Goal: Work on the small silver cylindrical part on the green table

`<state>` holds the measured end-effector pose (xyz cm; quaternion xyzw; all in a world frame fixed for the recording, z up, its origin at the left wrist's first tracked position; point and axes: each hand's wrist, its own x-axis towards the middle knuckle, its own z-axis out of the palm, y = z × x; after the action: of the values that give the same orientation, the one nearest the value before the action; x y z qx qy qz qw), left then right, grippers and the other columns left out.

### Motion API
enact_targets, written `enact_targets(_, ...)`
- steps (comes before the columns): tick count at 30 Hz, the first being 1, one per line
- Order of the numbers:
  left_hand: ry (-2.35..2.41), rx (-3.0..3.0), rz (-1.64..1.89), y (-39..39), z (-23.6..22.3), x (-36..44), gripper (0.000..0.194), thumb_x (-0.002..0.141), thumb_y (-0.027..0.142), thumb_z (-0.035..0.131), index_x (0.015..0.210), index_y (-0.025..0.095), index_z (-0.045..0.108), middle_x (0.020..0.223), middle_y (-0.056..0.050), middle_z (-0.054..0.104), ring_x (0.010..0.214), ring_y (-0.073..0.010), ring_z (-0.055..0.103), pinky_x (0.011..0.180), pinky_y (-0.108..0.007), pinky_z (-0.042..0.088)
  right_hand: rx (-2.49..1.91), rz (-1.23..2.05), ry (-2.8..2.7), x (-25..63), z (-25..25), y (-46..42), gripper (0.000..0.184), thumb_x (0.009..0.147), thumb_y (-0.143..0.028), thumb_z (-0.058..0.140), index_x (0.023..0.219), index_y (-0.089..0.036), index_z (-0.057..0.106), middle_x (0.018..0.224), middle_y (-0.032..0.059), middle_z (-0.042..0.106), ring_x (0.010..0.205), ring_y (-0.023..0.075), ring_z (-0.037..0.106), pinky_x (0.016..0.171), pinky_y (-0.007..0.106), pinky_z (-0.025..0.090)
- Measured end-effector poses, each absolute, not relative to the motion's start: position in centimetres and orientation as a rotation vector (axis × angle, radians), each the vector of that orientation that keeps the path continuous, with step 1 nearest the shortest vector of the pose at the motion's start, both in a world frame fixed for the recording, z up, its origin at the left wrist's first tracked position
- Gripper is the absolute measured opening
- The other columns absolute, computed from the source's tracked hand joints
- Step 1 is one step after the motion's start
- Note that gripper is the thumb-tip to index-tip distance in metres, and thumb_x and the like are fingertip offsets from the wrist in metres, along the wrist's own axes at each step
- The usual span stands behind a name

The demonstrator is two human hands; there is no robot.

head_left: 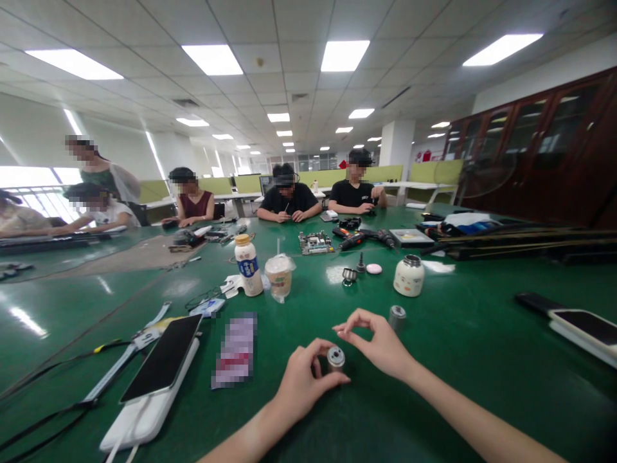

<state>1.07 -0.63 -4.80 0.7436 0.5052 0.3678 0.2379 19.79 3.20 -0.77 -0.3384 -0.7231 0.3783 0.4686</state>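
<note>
A small silver metal cylinder (336,360), with a round top that has small dark holes in it, stands upright on the green table in front of me. My left hand (308,373) curls round it from the left, index finger and thumb on either side. Just above and to the right, my right hand (378,341) is closed in a pinch, thumb and index fingertips together. Whatever is between those fingertips, if anything, is too small to make out. Behind my right wrist stands a second, similar metal cylinder (398,317), its lower part partly hidden.
Left lie a phone (161,360) on a white power bank and a purple packet (236,350). Further off are a bottle (248,267), a lidded drink cup (279,276), a circuit board (315,242), a drill (354,239) and a white jar (409,278). Several people sit across the table.
</note>
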Motion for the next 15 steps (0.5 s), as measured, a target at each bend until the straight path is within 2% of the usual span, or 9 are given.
enact_targets(4,1.373,2.051,1.025,-0.4,-5.3,0.9,0.049,0.066,0.045,0.083,0.106,0.023,0.067,0.073,0.005,0.07,0.055,-0.012,0.056,0.061,-0.024,0.04,-0.863,0.91,-1.908,19.0,-0.2,1.6,0.002,0.083,-0.019,0.066,0.081,-0.02,0.065,0.085,0.0021,0.074,0.086,0.0201,0.07,0.08,0.033,0.053)
enact_targets(10,1.387,2.049,1.012,-0.4,-5.2,1.0,0.047,0.065,0.044,0.083,0.104,0.023,0.068,0.065,0.006,0.066,0.056,-0.0126,0.056,0.06,-0.023,0.039,-0.883,0.886,-1.962,19.1,0.0,1.2,0.007,0.083,-0.016,0.065,0.087,-0.021,0.068,0.085,0.0005,0.073,0.085,0.0189,0.069,0.08,0.03,0.051)
enact_targets(15,1.372,2.023,1.011,-0.6,-4.7,1.2,0.041,0.066,0.043,0.084,0.097,0.021,0.068,0.07,0.006,0.069,0.055,-0.0109,0.055,0.06,-0.022,0.039,-0.905,0.782,-2.074,19.1,0.1,1.1,0.005,0.084,-0.019,0.066,0.086,-0.023,0.068,0.087,-0.0003,0.073,0.087,0.02,0.067,0.084,0.033,0.048)
